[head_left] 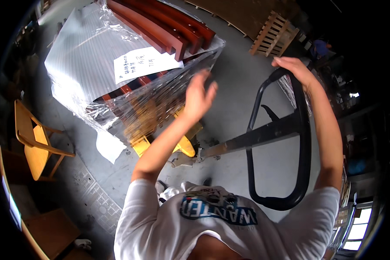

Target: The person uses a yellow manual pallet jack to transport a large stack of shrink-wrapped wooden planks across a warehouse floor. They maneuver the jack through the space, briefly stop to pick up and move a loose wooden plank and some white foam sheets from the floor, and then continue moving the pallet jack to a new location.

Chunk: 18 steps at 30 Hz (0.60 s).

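Observation:
My right hand [295, 71] is wrapped over the far corner of a black loop handle [307, 143] on a pallet jack. The handle's dark shaft [255, 137] runs left to the jack's yellow body [184, 146], low beside the load. My left hand [198, 97] is in the air with thumb and fingers apart, holding nothing, in front of the near side of a film-wrapped stack [82, 60]. On that stack lie several curved, dark red wooden pieces [177, 37] and a white sheet of paper [149, 65] with handwriting.
A yellow wooden chair [39, 145] stands at the left, near brown boards [52, 234]. White paper or wrap [109, 146] hangs at the stack's lower corner. A slatted wooden pallet [273, 34] is at the far right. Dim shelving [364, 151] lines the right side.

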Each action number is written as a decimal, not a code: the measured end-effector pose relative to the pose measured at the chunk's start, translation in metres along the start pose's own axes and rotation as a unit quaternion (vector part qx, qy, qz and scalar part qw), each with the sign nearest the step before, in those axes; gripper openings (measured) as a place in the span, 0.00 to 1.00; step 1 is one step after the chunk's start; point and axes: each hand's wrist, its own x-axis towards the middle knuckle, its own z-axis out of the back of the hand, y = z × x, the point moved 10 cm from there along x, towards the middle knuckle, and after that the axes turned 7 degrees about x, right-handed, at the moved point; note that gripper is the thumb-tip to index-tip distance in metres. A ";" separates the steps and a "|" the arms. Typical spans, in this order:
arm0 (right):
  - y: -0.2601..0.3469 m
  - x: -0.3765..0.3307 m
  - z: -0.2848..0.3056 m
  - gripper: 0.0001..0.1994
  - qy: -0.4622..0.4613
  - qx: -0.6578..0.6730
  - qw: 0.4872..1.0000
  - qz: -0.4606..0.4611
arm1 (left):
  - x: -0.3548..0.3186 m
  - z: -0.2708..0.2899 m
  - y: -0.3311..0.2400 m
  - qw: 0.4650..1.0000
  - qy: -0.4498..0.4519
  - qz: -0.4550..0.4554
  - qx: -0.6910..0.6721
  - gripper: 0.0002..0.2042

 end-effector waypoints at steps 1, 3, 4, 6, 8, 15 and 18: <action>-0.014 0.003 -0.016 0.20 0.051 0.041 0.997 0.051 | -0.044 -0.022 -0.016 0.978 0.150 0.074 -0.127 0.15; 0.000 0.005 -0.018 0.23 0.097 0.128 0.984 0.080 | -0.072 -0.030 -0.091 0.894 0.290 0.146 -0.308 0.19; 0.014 0.004 -0.027 0.24 0.120 0.174 0.971 0.115 | -0.083 -0.020 -0.124 0.853 0.323 0.180 -0.369 0.21; 0.039 0.005 -0.052 0.24 0.215 0.199 0.937 0.190 | -0.104 0.006 -0.188 0.825 0.337 0.129 -0.435 0.27; 0.028 0.006 -0.048 0.27 0.267 0.164 0.913 0.262 | -0.123 0.020 -0.250 0.826 0.291 0.188 -0.444 0.46; 0.025 -0.026 -0.006 0.25 0.106 0.124 0.857 0.488 | -0.133 0.011 -0.343 0.902 0.127 0.195 0.363 0.28; -0.017 -0.001 0.013 0.25 0.103 0.174 0.877 0.436 | -0.138 0.003 -0.352 0.858 0.004 0.240 0.455 0.15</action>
